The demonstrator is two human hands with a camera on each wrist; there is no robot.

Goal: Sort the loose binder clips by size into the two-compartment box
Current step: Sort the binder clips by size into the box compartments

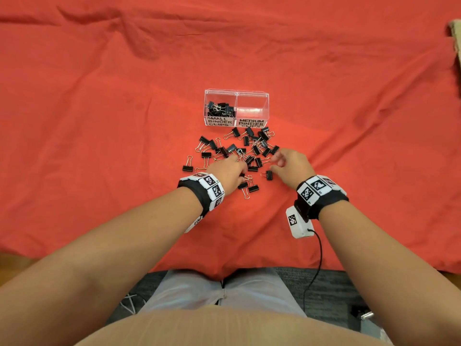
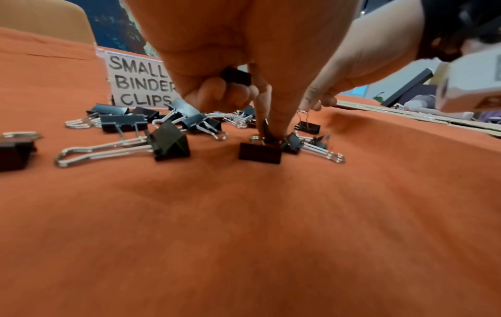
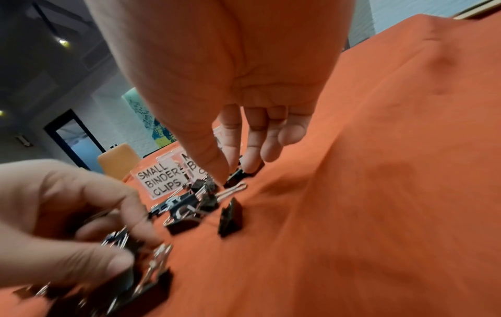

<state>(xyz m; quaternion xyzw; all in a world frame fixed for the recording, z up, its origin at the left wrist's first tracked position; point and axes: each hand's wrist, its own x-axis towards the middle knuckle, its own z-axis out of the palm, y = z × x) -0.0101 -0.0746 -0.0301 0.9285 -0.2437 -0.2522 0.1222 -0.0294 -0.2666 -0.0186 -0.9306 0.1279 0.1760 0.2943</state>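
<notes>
A clear two-compartment box [image 1: 252, 96] stands on the red cloth, labelled SMALL BINDER CLIPS [image 2: 138, 83] on the left and MEDIUM on the right. Several small clips [image 1: 220, 108] lie in the left compartment; the right one holds nothing. A pile of loose black binder clips [image 1: 239, 148] lies in front of the box. My left hand [image 1: 240, 168] holds a small clip [image 2: 236, 76] tucked in its curled fingers, and its finger and thumb reach down onto another clip [image 2: 260, 153]. My right hand [image 1: 274, 163] hovers at the pile's right side, its fingertips [image 3: 230, 169] just above a clip [image 3: 237, 178].
The wrinkled red cloth [image 1: 99, 121] covers the whole table. A piece of cardboard [image 1: 455, 33] sits at the far right edge. A black cable [image 1: 318, 258] hangs from my right wrist over the table's near edge.
</notes>
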